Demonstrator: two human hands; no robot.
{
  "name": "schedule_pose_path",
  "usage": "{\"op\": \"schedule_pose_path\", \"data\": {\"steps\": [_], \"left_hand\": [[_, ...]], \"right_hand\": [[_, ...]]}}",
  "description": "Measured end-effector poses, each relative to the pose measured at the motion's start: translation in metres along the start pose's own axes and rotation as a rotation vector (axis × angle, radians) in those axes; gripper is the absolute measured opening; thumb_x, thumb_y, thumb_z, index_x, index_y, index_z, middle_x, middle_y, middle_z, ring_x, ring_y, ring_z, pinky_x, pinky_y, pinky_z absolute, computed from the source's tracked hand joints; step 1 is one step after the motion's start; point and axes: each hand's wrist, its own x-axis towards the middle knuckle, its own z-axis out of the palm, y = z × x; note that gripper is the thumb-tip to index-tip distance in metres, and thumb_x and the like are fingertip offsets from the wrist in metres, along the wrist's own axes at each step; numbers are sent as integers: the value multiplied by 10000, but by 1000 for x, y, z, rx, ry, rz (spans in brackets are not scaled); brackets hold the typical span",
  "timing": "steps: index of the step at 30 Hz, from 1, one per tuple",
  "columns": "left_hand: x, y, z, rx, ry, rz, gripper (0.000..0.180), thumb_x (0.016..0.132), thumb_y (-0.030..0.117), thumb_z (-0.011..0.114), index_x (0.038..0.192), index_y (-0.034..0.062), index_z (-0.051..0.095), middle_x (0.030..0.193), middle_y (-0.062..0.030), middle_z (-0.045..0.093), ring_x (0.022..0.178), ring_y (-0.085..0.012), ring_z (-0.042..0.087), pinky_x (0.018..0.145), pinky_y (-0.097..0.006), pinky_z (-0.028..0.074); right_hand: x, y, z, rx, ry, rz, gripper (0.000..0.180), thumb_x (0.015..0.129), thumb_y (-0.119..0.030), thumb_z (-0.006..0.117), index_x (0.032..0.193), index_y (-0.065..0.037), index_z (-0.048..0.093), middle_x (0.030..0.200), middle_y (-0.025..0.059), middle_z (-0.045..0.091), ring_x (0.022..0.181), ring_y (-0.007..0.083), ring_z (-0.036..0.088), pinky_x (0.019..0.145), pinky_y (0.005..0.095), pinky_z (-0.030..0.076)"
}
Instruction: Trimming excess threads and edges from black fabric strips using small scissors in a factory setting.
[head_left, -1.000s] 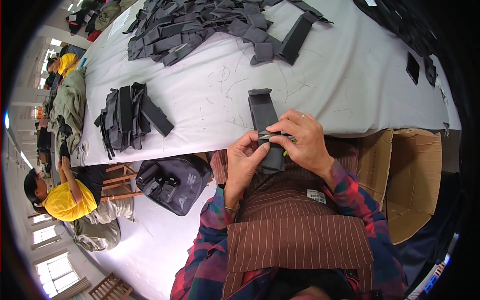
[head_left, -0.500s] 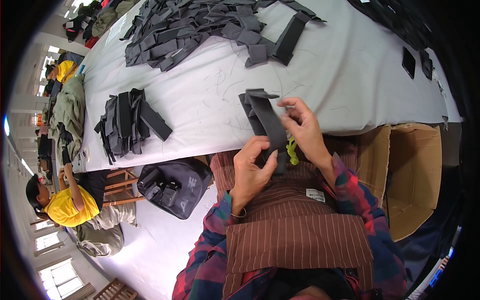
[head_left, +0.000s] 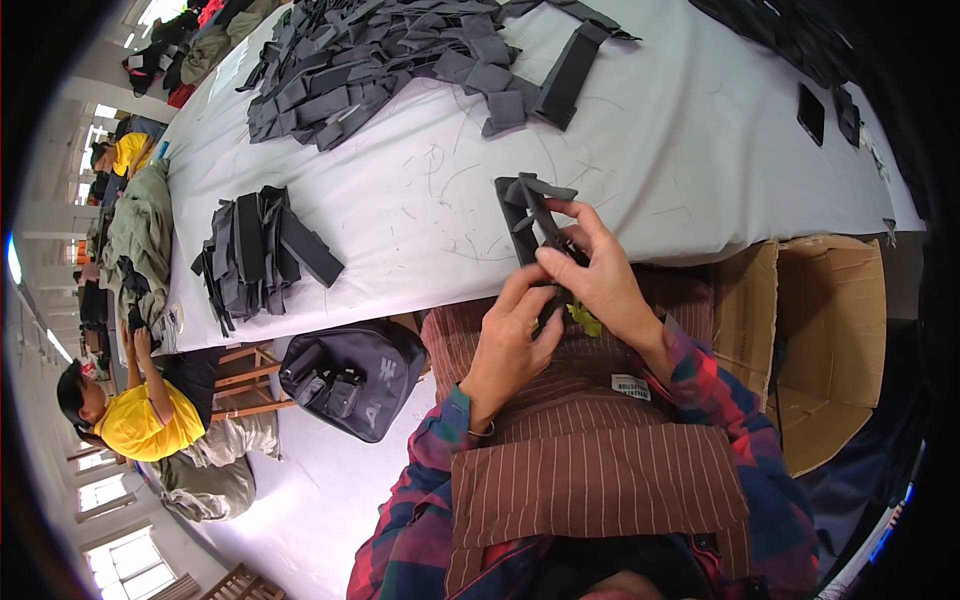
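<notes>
While the fingers of your left hand grasp its six-o'clock end, your right hand's its two-o'clock edge: one grey fabric strip, probably light, pliable; best held edgewise.

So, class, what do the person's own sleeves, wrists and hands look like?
The left sleeve and right sleeve are long plaid fabric in red, navy and teal. The left hand and right hand wear no gloves. A thin, pale band circles the left wrist.
</notes>
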Motion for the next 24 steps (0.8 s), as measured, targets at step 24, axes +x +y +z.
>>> {"op": "schedule_pose_path", "data": {"steps": [24], "left_hand": [[63,-55,1,-663,152,-548,364,780,49,733,1034,-7,479,910,-85,634,794,-108,607,712,-240,508]], "right_hand": [[18,-3,-55,-556,290,-235,260,879,-237,641,1112,-123,634,824,33,557,807,180,575,704,303,445]]}}
